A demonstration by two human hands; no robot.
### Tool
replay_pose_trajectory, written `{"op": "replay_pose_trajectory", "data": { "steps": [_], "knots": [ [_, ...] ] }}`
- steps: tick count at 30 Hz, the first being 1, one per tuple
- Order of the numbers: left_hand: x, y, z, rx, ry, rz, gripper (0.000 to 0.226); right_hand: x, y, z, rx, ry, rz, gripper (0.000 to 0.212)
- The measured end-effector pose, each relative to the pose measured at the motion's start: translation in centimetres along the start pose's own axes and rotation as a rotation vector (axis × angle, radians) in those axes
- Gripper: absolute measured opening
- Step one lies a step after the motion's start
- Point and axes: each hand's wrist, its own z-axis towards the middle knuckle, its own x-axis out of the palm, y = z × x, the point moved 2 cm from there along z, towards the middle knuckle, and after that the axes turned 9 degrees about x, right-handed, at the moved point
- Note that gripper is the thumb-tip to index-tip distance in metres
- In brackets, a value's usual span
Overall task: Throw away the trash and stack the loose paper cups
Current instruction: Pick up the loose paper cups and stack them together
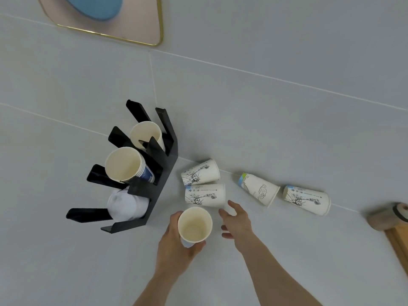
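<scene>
My left hand [174, 241] grips an upright paper cup [194, 224], its mouth open toward me. Just to its right, my right hand [236, 219] is open with fingers spread, close to a printed cup [205, 195] lying on its side. A second cup [200, 172] lies on its side behind that one. Further right lie two more cups, one with a blue-green base [259, 189] and one at the far right [306, 199]. A black cup rack [154, 173] on the left holds a stack of cups [125, 165], a single cup [146, 134] and white lids [125, 205].
The light grey counter [287, 140] meets a grey wall behind the cups. A wooden object [388, 216] and a wooden board edge [399, 241] sit at the far right. A gold-framed pink and blue panel [110, 16] hangs at the top left.
</scene>
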Motion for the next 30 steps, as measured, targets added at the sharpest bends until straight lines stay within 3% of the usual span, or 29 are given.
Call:
{"op": "replay_pose_trajectory", "data": {
  "steps": [4, 7, 11, 15, 19, 23, 30],
  "knots": [
    [0.1, 0.4, -0.1, -0.024, 0.003, -0.013, 0.082, 2.3, -0.3, 0.8, 0.119, 0.114, 0.164, 0.024],
    [0.1, 0.3, 0.0, -0.025, 0.01, -0.027, 0.08, 2.8, -0.9, 1.0, 0.092, 0.078, 0.242, 0.013],
    [0.1, 0.3, -0.1, -0.027, 0.018, -0.018, 0.08, 0.8, -0.2, -1.2, -0.05, 0.049, 0.367, 0.015],
    [0.3, 0.3, -0.2, -0.021, 0.009, -0.029, 0.078, -3.2, 1.7, -5.5, -0.337, -0.007, 0.41, 0.024],
    [0.7, -0.4, -0.2, -0.015, 0.001, -0.04, 0.078, -5.1, 2.3, -9.6, -0.664, -0.038, 0.266, 0.023],
    [1.1, -1.3, -0.1, -0.017, 0.002, -0.042, 0.081, -4.4, 1.2, -11.1, -1.003, -0.064, -0.07, 0.011],
    [0.3, -1.6, -0.2, 0.03, -0.016, -0.099, 0.104, -2.8, -1.3, -10.3, -1.045, -0.066, -0.334, 0.041]
  ]
}}
